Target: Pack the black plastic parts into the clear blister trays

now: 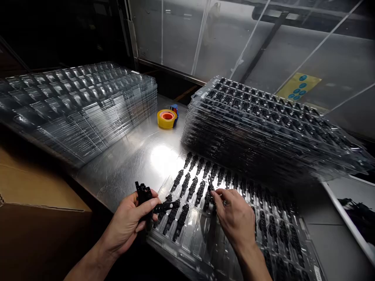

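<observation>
My left hand is closed around several black plastic parts, one of them sticking out to the right. It is just left of a clear plastic tray with rows of pockets. Long black parts like those in my hand lie in many of these pockets; some pockets in the nearest row are bare. Over the tray's middle, the thumb and fingers of my right hand pinch at a black part in the second row. My palm hides the pockets beneath it.
A tall stack of clear trays stands at the left. Filled trays are piled behind the working tray. Yellow tape sits between them on the metal table. A cardboard box is at near left, a white bin at right.
</observation>
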Motion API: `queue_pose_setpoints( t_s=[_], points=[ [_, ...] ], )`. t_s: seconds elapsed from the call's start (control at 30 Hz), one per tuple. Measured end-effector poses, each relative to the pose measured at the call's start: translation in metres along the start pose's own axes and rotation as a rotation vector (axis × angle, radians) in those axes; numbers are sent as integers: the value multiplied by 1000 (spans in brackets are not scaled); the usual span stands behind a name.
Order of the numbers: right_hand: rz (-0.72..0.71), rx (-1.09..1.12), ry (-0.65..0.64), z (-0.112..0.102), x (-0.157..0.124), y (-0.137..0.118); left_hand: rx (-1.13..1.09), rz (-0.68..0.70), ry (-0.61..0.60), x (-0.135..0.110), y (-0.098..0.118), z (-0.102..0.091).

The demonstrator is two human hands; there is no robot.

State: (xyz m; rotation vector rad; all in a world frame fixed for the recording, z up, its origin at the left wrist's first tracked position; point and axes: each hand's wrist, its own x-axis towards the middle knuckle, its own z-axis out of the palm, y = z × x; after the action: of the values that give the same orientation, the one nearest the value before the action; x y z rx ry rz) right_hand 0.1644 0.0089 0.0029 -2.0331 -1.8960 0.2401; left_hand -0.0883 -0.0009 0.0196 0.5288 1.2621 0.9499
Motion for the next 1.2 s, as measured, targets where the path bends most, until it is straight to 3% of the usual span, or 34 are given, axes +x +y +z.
queue_pose_setpoints(
  t_s=[0.1, 0.3, 0.6, 0.8, 0.97, 1.03, 1.13, 1.2],
  points=[
    [164, -207, -132, -6, 16, 3, 20, -9, -11, -1, -2, 2],
    [210, -274, -204, 0, 31, -5, 47, 0, -14, -2, 0, 2],
    [157, -279, -206, -3, 33, -3, 41, 29, -27, -2, -2, 0],
    [146, -289, -138, -1, 35, -4, 37, 34, -26, -1, -5, 0],
    [122, -272, -77, -14, 21, 0, 56, 30, -15, -4, -1, 2],
    [8, -207, 4, -19, 4, 3, 60, 33, -8, -4, 2, 3],
    [-427, -40, 216, -15, -27, 4, 52, 40, -7, -3, 3, 4],
    [-700, 33, 278, -7, -43, 2, 50, 43, -9, -2, 3, 6]
  ],
)
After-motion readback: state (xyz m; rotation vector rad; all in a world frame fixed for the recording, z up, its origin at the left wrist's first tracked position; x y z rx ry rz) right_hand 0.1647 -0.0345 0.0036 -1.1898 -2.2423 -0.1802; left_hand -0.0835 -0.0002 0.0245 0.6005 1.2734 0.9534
